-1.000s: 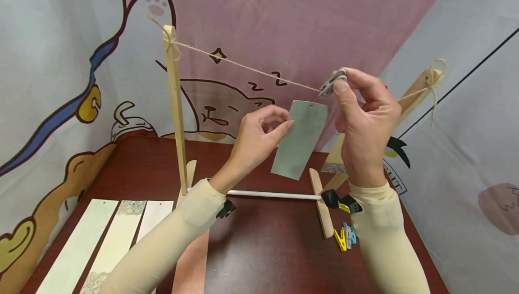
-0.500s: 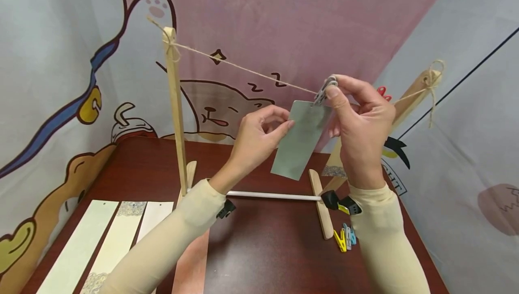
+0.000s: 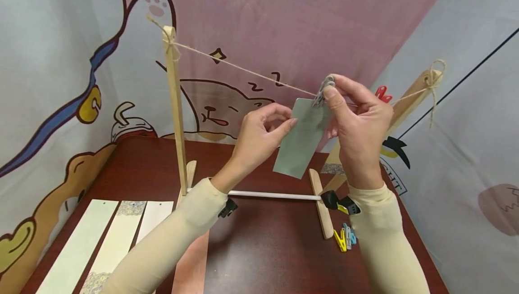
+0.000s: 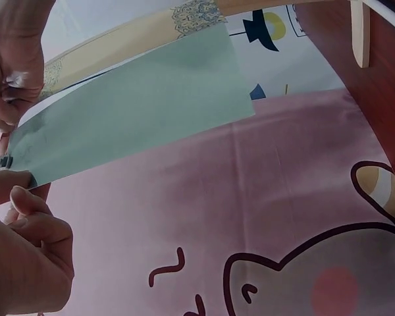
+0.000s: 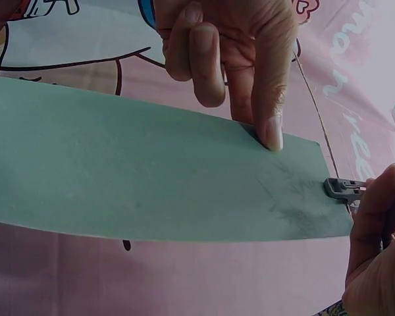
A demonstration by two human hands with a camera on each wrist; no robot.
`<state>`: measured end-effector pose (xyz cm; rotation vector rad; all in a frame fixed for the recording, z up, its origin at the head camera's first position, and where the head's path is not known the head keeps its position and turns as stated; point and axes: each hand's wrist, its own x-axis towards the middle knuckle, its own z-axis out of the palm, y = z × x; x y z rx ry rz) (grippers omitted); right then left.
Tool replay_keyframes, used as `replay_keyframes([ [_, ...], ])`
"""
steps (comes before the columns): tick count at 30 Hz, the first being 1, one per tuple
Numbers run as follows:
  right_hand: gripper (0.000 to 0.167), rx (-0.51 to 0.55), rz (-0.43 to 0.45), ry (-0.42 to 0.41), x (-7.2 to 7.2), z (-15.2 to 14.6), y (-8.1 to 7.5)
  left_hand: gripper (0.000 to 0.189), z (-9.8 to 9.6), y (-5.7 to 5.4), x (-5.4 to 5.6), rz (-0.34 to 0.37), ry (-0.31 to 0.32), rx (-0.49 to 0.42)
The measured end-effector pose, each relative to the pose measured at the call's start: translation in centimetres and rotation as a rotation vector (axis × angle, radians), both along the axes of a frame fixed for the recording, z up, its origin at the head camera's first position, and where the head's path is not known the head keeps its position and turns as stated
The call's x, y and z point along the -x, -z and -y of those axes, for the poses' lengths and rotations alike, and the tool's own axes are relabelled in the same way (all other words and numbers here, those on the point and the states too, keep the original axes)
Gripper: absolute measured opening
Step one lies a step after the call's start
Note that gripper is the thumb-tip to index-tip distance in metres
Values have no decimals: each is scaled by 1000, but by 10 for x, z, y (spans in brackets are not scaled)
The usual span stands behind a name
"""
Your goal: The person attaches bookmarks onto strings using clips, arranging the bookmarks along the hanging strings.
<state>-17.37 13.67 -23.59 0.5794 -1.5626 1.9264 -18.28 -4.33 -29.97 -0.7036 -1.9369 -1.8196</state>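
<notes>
My left hand (image 3: 263,129) pinches the left edge of a green paper strip (image 3: 302,138) near its top, thumb in front. At the strip's upper edge my right hand (image 3: 362,127) grips a grey clothespin (image 3: 323,90) between thumb and index finger. In the right wrist view the clothespin (image 5: 344,189) straddles the strip's end, where the twine (image 5: 318,115) runs along the edge. The strip slants below the twine, and in the left wrist view its lower end (image 4: 230,92) is free. My right hand hides part of the line.
A wooden stand with a left post (image 3: 175,114) and right post (image 3: 419,89) carries the twine. A red clothespin (image 3: 382,93) and a patterned strip (image 3: 334,159) are behind my right hand. Loose clothespins (image 3: 343,238) and several paper strips (image 3: 79,244) lie on the table (image 3: 251,249).
My right hand has moved down and left, bringing the clothespin from above the strip onto its top edge. The left hand and strip have shifted slightly right.
</notes>
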Motion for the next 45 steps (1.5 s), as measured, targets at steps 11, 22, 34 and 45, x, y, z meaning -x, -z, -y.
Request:
replay_keyframes([
  [11, 27, -122, 1, 50, 0, 1, 4, 9, 1, 1, 0, 1, 7, -19],
  [22, 30, -139, 15, 74, -1, 2, 8, 10, 3, 6, 1, -6, -32, 6],
  [34, 30, -287, -126, 173, 2, 0, 19, 23, 14, 31, -1, 60, -13, 21],
  [45, 16, -246, -141, 215, 1, 0, 26, 19, 13, 40, -3, 65, 10, 47],
])
